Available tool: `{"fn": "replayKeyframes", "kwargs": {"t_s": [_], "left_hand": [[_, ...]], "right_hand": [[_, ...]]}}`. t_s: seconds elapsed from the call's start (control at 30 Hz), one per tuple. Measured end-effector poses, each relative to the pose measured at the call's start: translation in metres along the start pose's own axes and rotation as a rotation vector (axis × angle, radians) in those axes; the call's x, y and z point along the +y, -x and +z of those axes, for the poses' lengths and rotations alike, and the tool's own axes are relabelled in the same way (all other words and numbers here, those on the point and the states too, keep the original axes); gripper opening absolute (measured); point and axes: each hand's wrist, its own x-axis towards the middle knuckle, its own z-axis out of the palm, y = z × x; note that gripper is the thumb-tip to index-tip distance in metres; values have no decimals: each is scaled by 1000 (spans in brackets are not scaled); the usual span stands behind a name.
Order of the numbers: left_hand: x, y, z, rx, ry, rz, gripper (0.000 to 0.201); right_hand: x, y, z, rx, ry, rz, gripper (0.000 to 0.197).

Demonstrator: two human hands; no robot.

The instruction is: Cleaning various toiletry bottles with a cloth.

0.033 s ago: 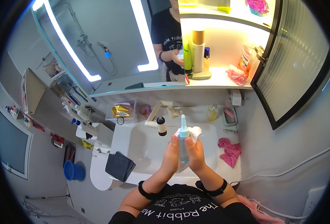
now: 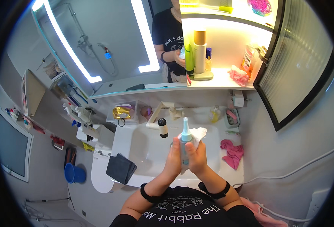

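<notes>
- Thumbs (image 2: 190, 149) lie along the near side of a pale blue nozzle bottle (image 2: 186, 140), one on each flank, and I have it pinched between both hands!
- Left hand (image 2: 171, 160) curls round its left side, right hand (image 2: 198, 159) round its right; my other fingers are mostly hidden, so I cannot tell how tightly they close behind.
- White tissue (image 2: 198, 134), crumpled, pokes out behind the bottle, up against my right fingers; whether the left fingers share it, I cannot tell.
- Nozzle points up and away from me, and the whole bottle hangs over the near part of the white basin (image 2: 146, 145), clear of its surface.
- So the step in hand, as I judge it, is wiping the bottle down, tissue wrapped to its far side.
- Next move, I reckon, calls for one hand steadying the bottle while the other works the tissue round, with no hard squeeze on those soft-looking walls.
- Farther out, the cream tap (image 2: 155, 114) stands beyond, slightly left; a pink cloth (image 2: 232, 153) lies bunched on the right-hand ledge, dark folded cloths (image 2: 120, 168) at the left edge.
- Beyond all that, the lit mirror (image 2: 117, 45) shows my arm reflected.
</notes>
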Motion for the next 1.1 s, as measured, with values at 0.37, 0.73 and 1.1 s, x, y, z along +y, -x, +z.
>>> {"fn": "replayKeyframes", "kwargs": {"t_s": [0.37,0.73,1.1], "left_hand": [[5,-4,2,46,-167,59,62],[1,-4,8,43,-177,177,68],[-6,0,-12,185,-150,-44,64]], "right_hand": [[-12,-12,2,362,998,-467,62],[-18,-8,-8,-47,230,-296,41],[-19,-21,-28,-331,239,-39,43]]}}
